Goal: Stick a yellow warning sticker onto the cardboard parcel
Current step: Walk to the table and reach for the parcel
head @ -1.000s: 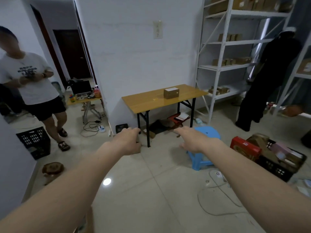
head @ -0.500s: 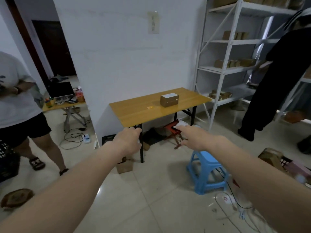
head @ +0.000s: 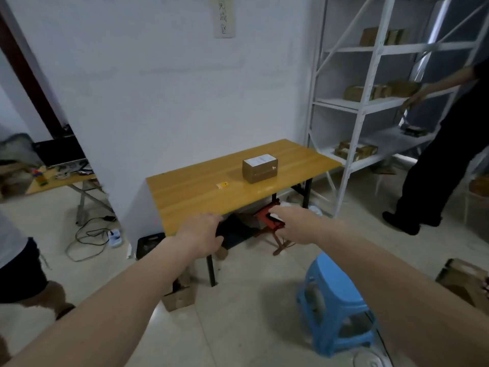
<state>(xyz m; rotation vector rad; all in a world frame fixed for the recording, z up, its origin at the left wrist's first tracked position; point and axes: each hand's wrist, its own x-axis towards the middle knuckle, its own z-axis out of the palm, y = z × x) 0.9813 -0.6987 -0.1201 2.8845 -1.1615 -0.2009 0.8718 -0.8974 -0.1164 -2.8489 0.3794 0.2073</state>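
A small cardboard parcel with a white label on top stands on the wooden table, right of its middle. A small yellow sticker lies flat on the tabletop, a little to the left of the parcel. Both my arms reach forward, short of the table's near edge. My left hand hangs with fingers loosely curled and holds nothing. My right hand is stretched out palm down, fingers apart, also with nothing in it.
A blue plastic stool stands on the floor under my right arm. White metal shelving with cardboard boxes is at the right, where a person in dark clothes stands. Boxes and a red item lie under the table. Another person's leg is at the left.
I have moved closer to the table, which now looks larger and nearer. Both hands stay stretched forward with nothing in them. The person at the left has slid mostly out of view.
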